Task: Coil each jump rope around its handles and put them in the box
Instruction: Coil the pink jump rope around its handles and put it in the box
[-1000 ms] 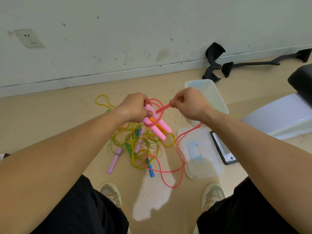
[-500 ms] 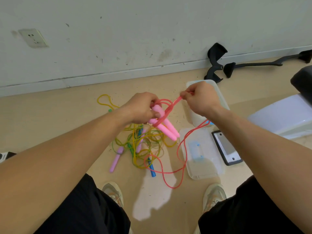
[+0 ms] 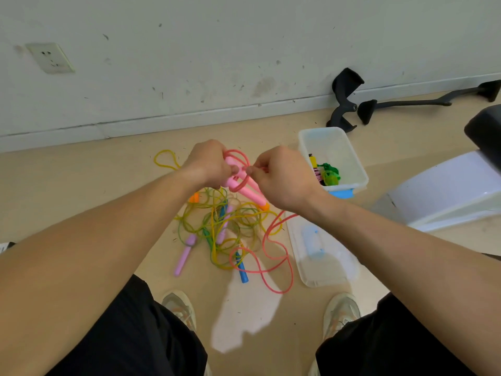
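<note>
The left hand [image 3: 208, 166] is held above the floor [image 3: 81, 185], its fingers curled round the upper ends of 2 pink handles [image 3: 251, 193] kept side by side. The handles slant down and to the right, out of the fist and under the right hand [image 3: 282, 177]. The right hand is just beside the left, nearly touching it, fingers curled, pinching the pink rope [image 3: 234, 151] between thumb and forefinger close to the handles.

The rope is thin, salmon-pink and glossy. A few turns lie round the handles near the left hand, with 1 loose loop arching above the fist. The remainder drops below the right wrist and lies in slack curves on the floor, partly against the clear lid [image 3: 325, 267].

Below the hands is a tangled pile of ropes [image 3: 217, 221], yellow and green, with a purple handle [image 3: 184, 256] and a blue handle [image 3: 242, 270] sticking out. The clear box [image 3: 332, 143] stands on the floor just right of the right hand, with a green bundle [image 3: 329, 173] and other rope inside.
</note>
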{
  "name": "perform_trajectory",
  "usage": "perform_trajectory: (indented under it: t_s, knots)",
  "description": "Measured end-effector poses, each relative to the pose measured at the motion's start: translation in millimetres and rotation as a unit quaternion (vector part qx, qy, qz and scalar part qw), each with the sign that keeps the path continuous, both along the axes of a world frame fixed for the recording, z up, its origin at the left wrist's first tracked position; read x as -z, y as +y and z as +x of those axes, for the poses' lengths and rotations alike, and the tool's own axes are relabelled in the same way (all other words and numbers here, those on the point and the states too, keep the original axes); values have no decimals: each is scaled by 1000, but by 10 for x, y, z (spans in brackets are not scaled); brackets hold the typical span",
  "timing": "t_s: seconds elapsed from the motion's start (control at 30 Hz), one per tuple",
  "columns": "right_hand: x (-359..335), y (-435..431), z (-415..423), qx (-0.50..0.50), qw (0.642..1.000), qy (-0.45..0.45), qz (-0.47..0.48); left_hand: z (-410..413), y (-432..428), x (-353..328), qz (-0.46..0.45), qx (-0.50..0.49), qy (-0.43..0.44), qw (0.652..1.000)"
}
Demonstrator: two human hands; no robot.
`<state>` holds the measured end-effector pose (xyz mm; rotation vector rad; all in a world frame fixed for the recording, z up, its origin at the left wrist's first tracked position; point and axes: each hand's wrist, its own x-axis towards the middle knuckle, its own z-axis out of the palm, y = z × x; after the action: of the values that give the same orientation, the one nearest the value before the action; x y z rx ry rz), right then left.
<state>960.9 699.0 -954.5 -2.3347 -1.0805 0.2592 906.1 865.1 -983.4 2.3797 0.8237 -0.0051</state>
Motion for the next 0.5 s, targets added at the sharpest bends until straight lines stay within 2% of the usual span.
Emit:
perform_trajectory:
  t_s: [0.13,0.23,0.33,0.5]
  knots:
    - [12,-25,-31,-21,1000,11,0,6,-23,19,40,13,11,999]
    - [13,-50,43,-16,1000,-17,3,-26,-32,28,64,67,44,995]
    - [11,-104,250,43,998,-36,27,-71,-117,42,91,117,30,989]
    - [107,-254,613,128,991,-37,30,-112,-329,11,70,168,-31,983]
